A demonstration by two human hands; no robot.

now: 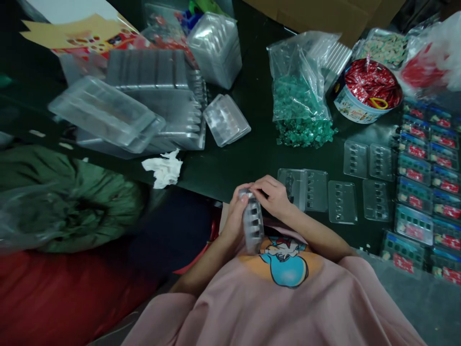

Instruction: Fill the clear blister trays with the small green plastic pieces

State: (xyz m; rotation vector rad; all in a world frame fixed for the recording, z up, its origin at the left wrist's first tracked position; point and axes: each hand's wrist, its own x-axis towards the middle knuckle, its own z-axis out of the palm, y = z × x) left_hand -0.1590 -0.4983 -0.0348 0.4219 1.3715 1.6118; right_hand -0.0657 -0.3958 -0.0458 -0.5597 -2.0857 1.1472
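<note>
Close to my body, my left hand (237,209) grips a stack of clear plastic trays (254,221) with square dark slots, held upright on edge. My right hand (272,193) pinches the top end of the same stack, its fingertips touching those of my left hand. Just right of my right hand, clear slotted trays (317,191) lie on the dark green table (201,175). More single trays (342,202) lie further right.
Stacked clear plastic trays (147,69) fill the back left, with crumpled white tissue (165,169) in front. A bag of green pieces (300,96) and a round tub of red packets (360,103) stand back right. Filled packs (414,194) line the right side.
</note>
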